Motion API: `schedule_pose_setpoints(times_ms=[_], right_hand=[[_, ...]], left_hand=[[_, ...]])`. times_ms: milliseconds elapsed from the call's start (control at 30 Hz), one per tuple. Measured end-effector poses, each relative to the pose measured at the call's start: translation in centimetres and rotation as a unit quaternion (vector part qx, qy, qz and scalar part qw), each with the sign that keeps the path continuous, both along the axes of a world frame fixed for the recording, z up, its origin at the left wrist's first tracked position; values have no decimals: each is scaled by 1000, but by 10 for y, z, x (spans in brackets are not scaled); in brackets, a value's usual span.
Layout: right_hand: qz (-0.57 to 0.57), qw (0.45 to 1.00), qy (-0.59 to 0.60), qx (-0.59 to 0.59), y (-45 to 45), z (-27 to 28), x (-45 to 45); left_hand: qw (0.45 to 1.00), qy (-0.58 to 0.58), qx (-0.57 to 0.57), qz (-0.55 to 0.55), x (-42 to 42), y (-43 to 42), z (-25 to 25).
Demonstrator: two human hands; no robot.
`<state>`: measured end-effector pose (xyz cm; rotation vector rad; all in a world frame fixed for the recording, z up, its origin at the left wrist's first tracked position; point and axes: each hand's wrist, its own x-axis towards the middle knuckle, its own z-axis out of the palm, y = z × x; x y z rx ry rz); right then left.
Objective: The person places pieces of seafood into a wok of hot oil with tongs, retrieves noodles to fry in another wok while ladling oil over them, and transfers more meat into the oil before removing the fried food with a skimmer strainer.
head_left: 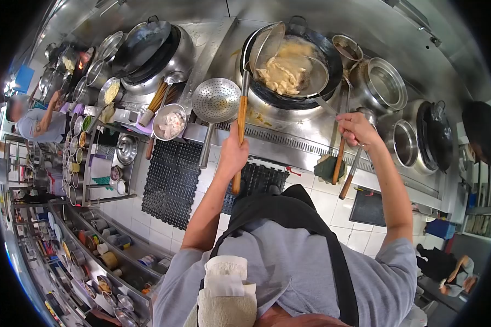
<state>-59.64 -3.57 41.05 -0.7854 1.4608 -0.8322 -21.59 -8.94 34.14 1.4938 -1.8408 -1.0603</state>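
My left hand [234,152] is closed round the long wooden handle of a mesh skimmer [268,48], whose round head is tipped up over the left part of the wok [337,62]. In my right hand [358,129] is the metal handle of a second strainer [315,79], its bowl low inside the wok. Pale, battered-looking food pieces [282,75] lie against this bowl, among yellowish, foamy liquid. Left of the wooden handle, a perforated ladle [217,99] rests on the counter edge, beside a bowl of pale raw-looking pieces [169,122].
Metal pots [387,82] stand right of the wok, and another wok [142,49] sits left. Long-handled tools [341,147] stick out past the front counter edge near a dark cloth [329,168]. A co-worker [38,122] stands at far left; black mats [172,182] cover floor tiles.
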Motion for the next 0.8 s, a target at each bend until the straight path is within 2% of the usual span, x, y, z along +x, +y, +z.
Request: schedule_pose_setpoints(times_ms=[233, 333, 400, 533, 633, 800], right_hand=[[-30, 999, -16, -23, 0, -17, 20], [-14, 999, -21, -19, 0, -15, 20], [13, 999, -29, -7, -4, -20, 15], [-9, 997, -74, -9, -4, -16, 20], [-22, 995, -97, -21, 0, -15, 18], [-9, 990, -132, -44, 8, -28, 6]], left_hand=[[999, 52, 6, 16, -5, -4, -6], [998, 48, -49, 5, -8, -5, -12], [998, 46, -37, -8, -16, -4, -8], [999, 46, -13, -15, -24, -9, -5], [997, 29, -62, -22, -7, -11, 2], [995, 8, -92, 26, 30, -2, 9]])
